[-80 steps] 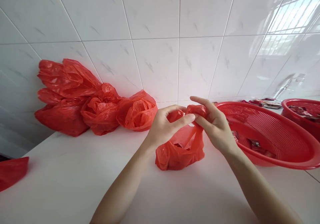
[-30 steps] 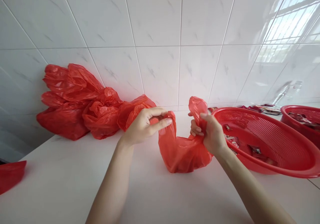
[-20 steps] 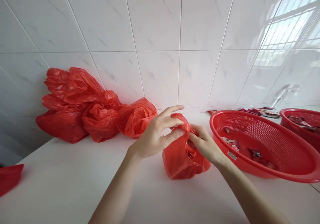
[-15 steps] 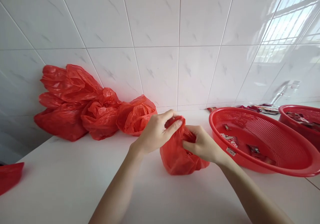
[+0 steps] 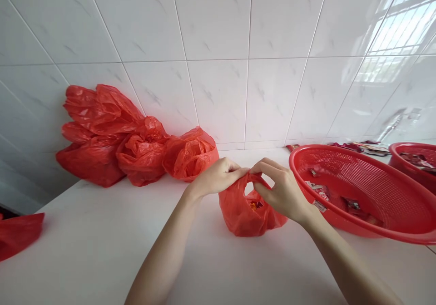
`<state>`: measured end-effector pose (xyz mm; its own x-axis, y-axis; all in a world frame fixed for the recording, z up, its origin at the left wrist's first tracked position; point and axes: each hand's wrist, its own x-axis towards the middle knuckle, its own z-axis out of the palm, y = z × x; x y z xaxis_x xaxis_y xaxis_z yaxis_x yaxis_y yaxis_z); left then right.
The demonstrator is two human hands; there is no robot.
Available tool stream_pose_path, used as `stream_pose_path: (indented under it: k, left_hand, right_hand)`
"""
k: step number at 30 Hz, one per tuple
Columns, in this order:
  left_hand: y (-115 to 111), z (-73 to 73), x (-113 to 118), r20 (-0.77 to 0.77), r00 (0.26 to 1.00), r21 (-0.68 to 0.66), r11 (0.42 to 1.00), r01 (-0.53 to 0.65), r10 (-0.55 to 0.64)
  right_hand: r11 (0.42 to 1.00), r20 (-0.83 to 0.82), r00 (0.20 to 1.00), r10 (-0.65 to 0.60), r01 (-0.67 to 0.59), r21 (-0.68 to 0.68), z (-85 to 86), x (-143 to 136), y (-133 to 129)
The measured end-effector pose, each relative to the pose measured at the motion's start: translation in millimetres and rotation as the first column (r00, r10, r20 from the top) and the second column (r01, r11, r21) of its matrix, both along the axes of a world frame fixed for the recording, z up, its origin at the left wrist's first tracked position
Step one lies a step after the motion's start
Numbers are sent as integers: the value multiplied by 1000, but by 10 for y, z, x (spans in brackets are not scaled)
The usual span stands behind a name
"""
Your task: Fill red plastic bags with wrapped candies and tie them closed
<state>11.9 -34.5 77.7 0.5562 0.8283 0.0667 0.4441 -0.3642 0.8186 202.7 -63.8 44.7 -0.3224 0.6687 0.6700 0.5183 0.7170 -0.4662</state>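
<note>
A thin red plastic bag [image 5: 238, 214] stands on the white counter [image 5: 136, 223] in front of me. My left hand [image 5: 221, 175] pinches its gathered top from the left. From the right, my right hand [image 5: 281, 189] is closed on the same top, its fingertips meeting those of the left. An opening below the pinched plastic shows small orange and dark wrapped packets [image 5: 255, 204] inside. Part of the bag's right side is hidden behind my right hand.
Several filled red bags [image 5: 143, 155] lean against the tiled wall at the back left. On the right stands a big red colander [image 5: 340, 159] with a few packets, beside a second red basket [image 5: 397, 157]. Red plastic [image 5: 20, 234] lies at the left edge.
My right hand has risen from the bag's side to its top and joined my left hand there. The opening and the packets have come into view. The whole view has shifted slightly.
</note>
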Motion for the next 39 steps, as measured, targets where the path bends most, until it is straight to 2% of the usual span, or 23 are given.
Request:
stream_pose_path:
  k: [4, 8, 13, 18, 20, 23, 25, 27, 30, 33, 36, 39]
  left_hand:
    - [20, -20, -7, -95, 995, -53, 999, -13, 7]
    - [34, -25, 0, -15, 999, -45, 998, -39, 38]
    - [51, -30, 8, 129, 988, -98, 991, 94, -81]
    - [29, -7, 38, 201, 962, -143, 966, 216, -185]
    - [22, 10, 49, 271, 947, -174, 959, 224, -172]
    - [33, 23, 49, 412, 910, -239, 958, 156, -45]
    - [50, 24, 46, 470, 882, -285, 951, 119, 30]
    - [62, 22, 51, 492, 869, -320, 940, 119, 58]
    - [69, 13, 73, 510, 857, -338, 934, 117, 77]
    - [72, -7, 91, 529, 847, -331, 932, 147, 55]
    - [78, -28, 95, 534, 845, -306, 931, 198, -4]
    - [78, -32, 98, 526, 850, -287, 937, 198, -19]
  right_hand:
    - [999, 35, 999, -23, 24, -45, -8, -5, 2]
    - [985, -48, 998, 29, -37, -169, -5, -1, 5]
    - [957, -223, 974, 38, -100, -273, 50, 22, 7]
    - [952, -182, 983, 27, -81, -296, 81, 55, 27]
    - [971, -152, 988, 8, -44, -235, 84, 80, 38]
    - [997, -118, 993, -24, 14, -82, 76, 115, 53]
    - [998, -78, 996, -35, 39, 45, 62, 127, 61]
    - [986, -2, 999, -41, 41, 163, 47, 127, 65]
    - [950, 114, 992, -56, 18, 311, 31, 116, 67]
    - [917, 164, 985, -59, -12, 399, 26, 100, 68]
    - [899, 150, 988, -33, -36, 436, 15, 83, 75]
    - [883, 67, 998, -8, -25, 469, -12, 68, 85]
